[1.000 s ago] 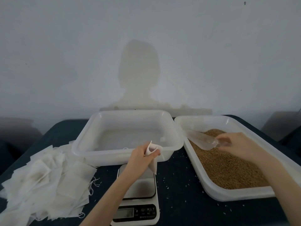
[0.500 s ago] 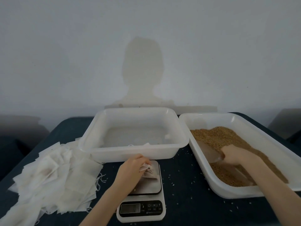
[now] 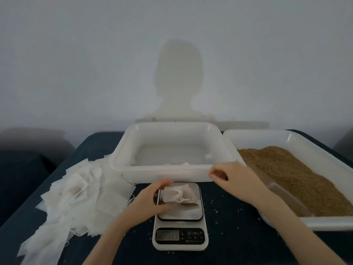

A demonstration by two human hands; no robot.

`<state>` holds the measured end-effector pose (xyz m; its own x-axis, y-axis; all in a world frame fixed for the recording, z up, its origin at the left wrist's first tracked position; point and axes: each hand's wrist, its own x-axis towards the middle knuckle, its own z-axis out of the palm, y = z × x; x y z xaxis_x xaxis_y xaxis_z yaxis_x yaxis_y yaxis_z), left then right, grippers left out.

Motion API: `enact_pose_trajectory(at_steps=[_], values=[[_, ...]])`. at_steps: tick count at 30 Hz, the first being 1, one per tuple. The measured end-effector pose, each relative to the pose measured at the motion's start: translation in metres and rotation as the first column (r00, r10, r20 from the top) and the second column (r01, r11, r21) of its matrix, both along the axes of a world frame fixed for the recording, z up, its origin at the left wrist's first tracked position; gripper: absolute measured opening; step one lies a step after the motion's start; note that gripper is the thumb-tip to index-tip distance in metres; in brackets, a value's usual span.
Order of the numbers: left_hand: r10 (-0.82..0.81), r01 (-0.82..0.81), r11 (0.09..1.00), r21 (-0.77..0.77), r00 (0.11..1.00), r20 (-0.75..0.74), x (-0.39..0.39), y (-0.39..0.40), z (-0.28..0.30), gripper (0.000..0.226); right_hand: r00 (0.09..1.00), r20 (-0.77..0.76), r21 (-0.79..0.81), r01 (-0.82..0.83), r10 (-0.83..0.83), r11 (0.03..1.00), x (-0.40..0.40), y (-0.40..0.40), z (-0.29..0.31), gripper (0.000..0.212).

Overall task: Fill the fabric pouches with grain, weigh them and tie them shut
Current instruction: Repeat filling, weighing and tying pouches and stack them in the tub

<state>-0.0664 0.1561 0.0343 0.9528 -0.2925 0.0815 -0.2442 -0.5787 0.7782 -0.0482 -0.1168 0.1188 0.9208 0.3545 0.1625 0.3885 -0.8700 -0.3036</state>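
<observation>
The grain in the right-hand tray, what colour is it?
The grain is golden brown, seen in the head view, the only one.

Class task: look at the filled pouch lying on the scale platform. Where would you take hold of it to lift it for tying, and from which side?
Pinch the gathered neck of the pouch, where the fabric bunches and the drawstring trails, probably from above. The grain-filled body sags flat on the scale, so gripping there could squeeze grain out. The left hand already rests at its left edge; the right hand is near.

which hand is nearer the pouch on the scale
Left. The left hand sits beside the pouch at the scale's left edge; the right hand is up to its right, apart.
</observation>
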Motion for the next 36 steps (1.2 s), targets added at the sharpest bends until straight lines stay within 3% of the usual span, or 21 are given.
enact_pose_trajectory(at_steps=[5,10,30,32,36], values=[[0.116,-0.116,0.988,-0.104,0.993,-0.002,-0.011,0.029,-0.007,0.044,0.999,-0.028,0.068,-0.031,0.033,0.997,-0.006,0.013,-0.035,0.013],[0.302,-0.295,0.914,-0.279,0.953,-0.02,-0.014,0.046,-0.016,0.029,1.0,-0.017,0.112,-0.012,0.014,0.994,-0.012,0.015,-0.054,0.009],[0.367,-0.347,0.893,-0.286,0.93,0.016,-0.022,0.037,-0.019,0.028,0.997,-0.01,0.195,-0.067,0.07,0.978,-0.021,0.036,-0.064,0.009],[0.376,-0.352,0.888,-0.295,0.926,0.026,-0.022,0.039,-0.019,0.029,0.997,0.0,0.204,-0.081,0.083,0.976,-0.023,0.04,-0.064,0.016],[0.401,-0.371,0.861,-0.35,0.916,0.016,-0.021,0.036,-0.02,0.029,0.987,0.004,0.132,-0.157,0.158,0.979,-0.026,0.063,-0.063,0.051]])
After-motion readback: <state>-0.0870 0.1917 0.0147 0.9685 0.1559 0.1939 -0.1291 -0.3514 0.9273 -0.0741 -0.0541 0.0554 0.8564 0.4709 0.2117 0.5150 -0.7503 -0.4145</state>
